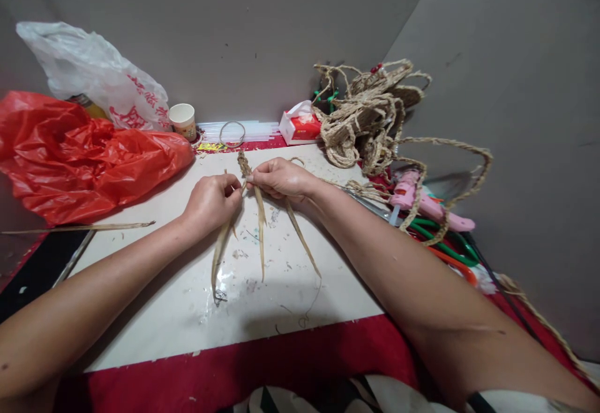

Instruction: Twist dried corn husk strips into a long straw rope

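Nearest, well this side of the braid, a red cloth edges the pale surface. Next come loose tails, fanned from the braid towards the person: a left strand, a middle strand and a right strand, all unplaited and far longer than the worked part (the right one seems to trail off into a curly thread). The left hand has its fingers pinched on a short strand end just below the braid; which tail that belongs to, I cannot tell. The right hand has its fingers clasping the braid's lower end. The braid itself, pointing away just beyond the fingers, is only a short, tight stub, so I judge this an early stage: a few crossings made, most of each tail left unworked. Beyond the braid lie clear sticks, with a paper cup to its left, a tissue pack to its right and, farther right, a heap of plaited rope
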Demonstrator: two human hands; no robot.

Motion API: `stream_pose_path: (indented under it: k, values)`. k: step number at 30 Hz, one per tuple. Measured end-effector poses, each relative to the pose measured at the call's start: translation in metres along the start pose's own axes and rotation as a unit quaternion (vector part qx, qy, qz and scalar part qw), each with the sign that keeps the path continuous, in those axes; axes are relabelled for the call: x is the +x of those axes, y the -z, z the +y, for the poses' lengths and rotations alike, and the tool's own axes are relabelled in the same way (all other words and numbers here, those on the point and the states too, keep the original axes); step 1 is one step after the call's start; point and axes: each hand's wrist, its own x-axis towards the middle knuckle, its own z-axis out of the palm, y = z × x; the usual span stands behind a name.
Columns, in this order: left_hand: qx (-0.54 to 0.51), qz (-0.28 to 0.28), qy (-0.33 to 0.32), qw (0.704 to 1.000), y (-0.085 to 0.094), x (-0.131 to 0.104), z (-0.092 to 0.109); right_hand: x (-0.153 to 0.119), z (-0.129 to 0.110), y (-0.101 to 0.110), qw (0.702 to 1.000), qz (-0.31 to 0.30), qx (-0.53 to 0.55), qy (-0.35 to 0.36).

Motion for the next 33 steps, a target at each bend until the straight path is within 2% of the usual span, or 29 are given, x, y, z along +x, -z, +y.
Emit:
stream_pose_path:
  k: [4,6,7,10,11,13,21,23,29,33]
  values:
    - [-0.104,0.025,0.029,0.994,0.002,0.009,-0.002,0.0,0.002,0.002,0.999,-0.02,0.04,0.0]
    - [-0.221,0.004,0.088,0.971,0.002,0.018,-0.002,0.0,0.002,0.002,0.998,-0.03,0.054,-0.003]
    - [-0.293,-0.03,0.129,0.947,0.002,0.022,-0.002,0.0,0.002,0.002,0.998,-0.034,0.057,-0.004]
    - [-0.456,-0.146,0.235,0.846,0.004,0.031,-0.001,0.0,0.001,0.001,0.997,-0.036,0.064,-0.004]
    - [-0.479,-0.169,0.249,0.824,0.004,0.033,0.0,0.0,0.001,0.001,0.997,-0.039,0.066,-0.005]
    - [-0.494,-0.194,0.257,0.807,0.005,0.034,0.0,0.0,0.0,0.002,0.996,-0.047,0.071,-0.01]
    - [-0.501,-0.226,0.262,0.793,0.004,0.031,0.001,0.001,0.003,0.007,0.996,-0.059,0.068,-0.022]
    - [-0.494,-0.217,0.264,0.8,0.004,0.033,-0.001,0.002,0.004,0.008,0.995,-0.067,0.074,-0.023]
    - [-0.435,-0.172,0.26,0.845,0.003,0.036,-0.002,0.0,0.002,0.008,0.994,-0.077,0.07,-0.026]
    - [-0.337,-0.134,0.212,0.908,0.002,0.035,0.003,-0.001,0.002,0.007,0.995,-0.084,0.042,-0.029]
